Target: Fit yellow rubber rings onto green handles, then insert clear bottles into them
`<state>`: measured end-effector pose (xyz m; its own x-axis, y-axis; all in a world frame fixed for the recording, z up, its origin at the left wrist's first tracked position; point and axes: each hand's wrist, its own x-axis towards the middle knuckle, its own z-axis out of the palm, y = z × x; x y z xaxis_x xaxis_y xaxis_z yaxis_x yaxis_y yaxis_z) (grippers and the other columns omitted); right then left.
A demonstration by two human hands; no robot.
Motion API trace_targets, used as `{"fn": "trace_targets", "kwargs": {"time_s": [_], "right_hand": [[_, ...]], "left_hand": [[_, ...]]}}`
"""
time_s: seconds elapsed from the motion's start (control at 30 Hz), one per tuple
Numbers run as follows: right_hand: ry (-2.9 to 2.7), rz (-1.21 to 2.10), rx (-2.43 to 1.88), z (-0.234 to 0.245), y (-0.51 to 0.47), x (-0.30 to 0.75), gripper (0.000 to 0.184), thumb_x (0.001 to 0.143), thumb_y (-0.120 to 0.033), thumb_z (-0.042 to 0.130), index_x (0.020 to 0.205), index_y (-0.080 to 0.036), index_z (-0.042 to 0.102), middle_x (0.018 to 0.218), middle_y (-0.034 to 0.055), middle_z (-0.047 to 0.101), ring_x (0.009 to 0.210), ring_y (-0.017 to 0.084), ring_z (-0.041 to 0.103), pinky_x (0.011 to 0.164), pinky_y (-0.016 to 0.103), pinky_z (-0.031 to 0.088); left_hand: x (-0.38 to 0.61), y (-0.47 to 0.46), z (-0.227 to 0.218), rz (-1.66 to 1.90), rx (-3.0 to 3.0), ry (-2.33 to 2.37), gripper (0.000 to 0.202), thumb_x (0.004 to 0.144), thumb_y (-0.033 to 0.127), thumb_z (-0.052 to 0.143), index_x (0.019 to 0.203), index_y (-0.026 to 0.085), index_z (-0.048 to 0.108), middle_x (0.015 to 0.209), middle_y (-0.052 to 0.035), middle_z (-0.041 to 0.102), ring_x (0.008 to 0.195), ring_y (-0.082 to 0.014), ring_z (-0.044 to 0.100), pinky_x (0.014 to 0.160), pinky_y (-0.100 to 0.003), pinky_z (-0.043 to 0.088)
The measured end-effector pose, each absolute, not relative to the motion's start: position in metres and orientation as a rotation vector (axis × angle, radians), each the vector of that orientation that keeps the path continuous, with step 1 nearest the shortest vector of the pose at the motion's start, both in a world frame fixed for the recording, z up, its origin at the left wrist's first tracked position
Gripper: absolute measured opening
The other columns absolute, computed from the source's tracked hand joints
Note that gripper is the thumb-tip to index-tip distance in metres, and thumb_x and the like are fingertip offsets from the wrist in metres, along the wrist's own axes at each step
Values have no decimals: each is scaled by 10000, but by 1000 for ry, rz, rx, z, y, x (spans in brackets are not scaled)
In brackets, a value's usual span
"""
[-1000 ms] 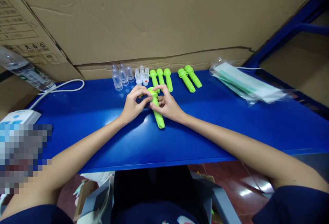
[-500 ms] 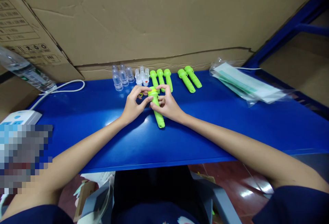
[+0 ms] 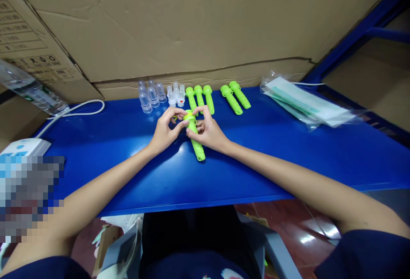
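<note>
Both hands are at a lime-green, torch-shaped plastic body, held tilted over the blue table with its narrow end toward me. My left hand is closed, with its thumb and fingertips pinching the wide head of the body from the left. My right hand is closed round the upper part from the right, its thumb on the side and its index finger bent over the head. A yellow ring-like piece shows at the head between the fingertips. Another small yellow bit peeks out beside the left fingers; its shape is partly hidden.
Behind the hands stand several clear plastic domes and smaller clear pieces. More green bodies lie at the back, two set apart. A plastic bag lies right; a power strip and bottle are left.
My right index finger has bent slightly lower over the head of the green body. The grip of both hands stays otherwise the same, and the view has shifted a little.
</note>
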<state>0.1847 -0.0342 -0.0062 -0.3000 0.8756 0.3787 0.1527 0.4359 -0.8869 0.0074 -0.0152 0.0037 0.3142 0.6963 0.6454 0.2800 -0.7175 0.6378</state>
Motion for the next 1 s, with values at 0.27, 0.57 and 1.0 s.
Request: {"fn": "trace_targets", "kwargs": {"time_s": [0.27,0.57,1.0], "right_hand": [[-1737,964,-903,-3,-35,185,446,752,-253,660,1030,-264,310,616,-125,495,450,80,490,410,179,354],[-1722,984,-850,-6,-35,185,514,762,-255,660,1134,-262,306,655,-120,545,501,96,565,467,215,443],[-1730,950,-880,-4,-36,185,495,746,-226,660,1109,-269,327,626,-127,504,483,90,524,448,203,417]], "left_hand": [[9,-16,1,1410,2149,892,183,868,238,712,1030,181,648,997,-47,684,871,-150,637,715,-256,462],[9,-16,3,1429,2124,862,165,870,246,723,1007,179,660,985,-44,677,868,-145,637,718,-254,464],[8,-15,5,1428,2147,857,210,880,382,717,917,179,677,980,-64,670,905,-162,628,712,-268,479]]}}
